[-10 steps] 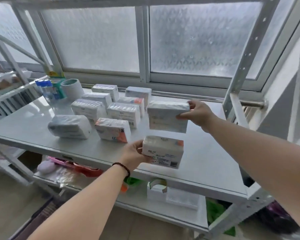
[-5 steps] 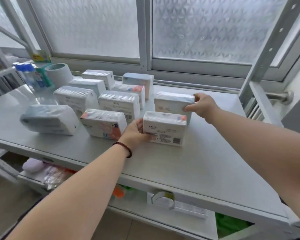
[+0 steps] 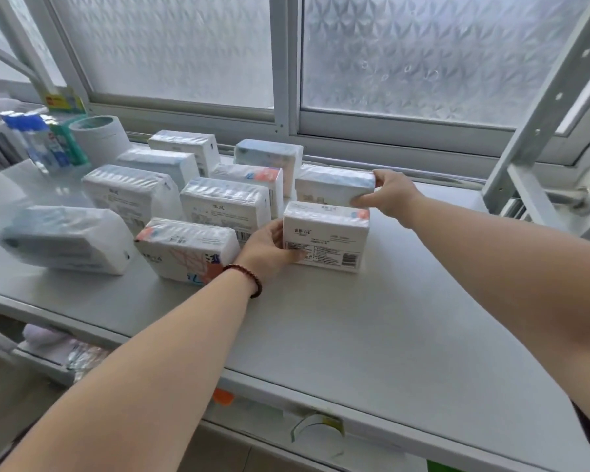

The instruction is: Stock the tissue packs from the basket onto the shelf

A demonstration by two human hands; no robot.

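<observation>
The left hand [image 3: 269,248] grips the front tissue pack [image 3: 326,236] at its left end, thumb along the lower front edge and fingers curled behind, and that pack stands upright on the shelf [image 3: 372,335]. The right hand [image 3: 390,195] holds the right end of the pack behind [image 3: 334,185], thumb on top near the corner and fingers wrapped round the side; this one also appears to rest on the shelf, directly behind the front one and close to it, though whether the two touch cannot be told. Both look set down and not yet let go, so the step in hand is likely the last nudge into line before release. To their left stand the other tissue packs [image 3: 225,206] in rough rows running back toward the window [image 3: 286,63], with one larger wrapped bundle [image 3: 65,238] lying on its side at the far left. A good many are thus stocked already; the basket is out of sight, so how many remain cannot be judged. Bare shelf lies open to the right for more. Both arms reach forward and nearly straight, the left wearing a bead bracelet [image 3: 249,277] at the wrist, the right crossing in from the right edge at a higher angle.
</observation>
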